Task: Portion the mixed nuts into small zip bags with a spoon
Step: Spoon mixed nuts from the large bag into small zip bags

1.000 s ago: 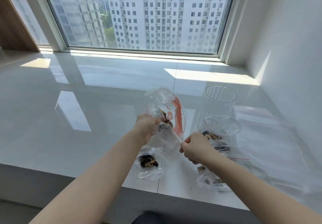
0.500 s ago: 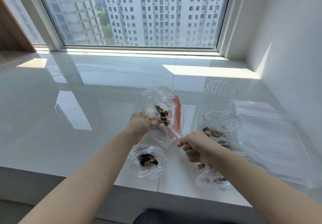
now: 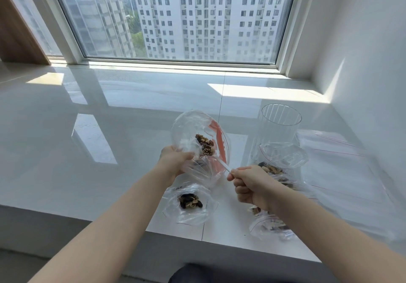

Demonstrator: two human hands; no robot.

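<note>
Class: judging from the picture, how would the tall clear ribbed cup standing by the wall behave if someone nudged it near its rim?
The ribbed cup looks tall, narrow and apparently empty, so it would probably tip easily. Its round wall suggests it would roll. It seems thin clear plastic, likely light.

My left hand holds a clear zip bag up, mouth wide, orange-red seal strip along its far side. A white spoon, handle in my right hand, carries mixed nuts inside it. A filled bag lies on the white worktop below; two more with nuts sit right.
</note>
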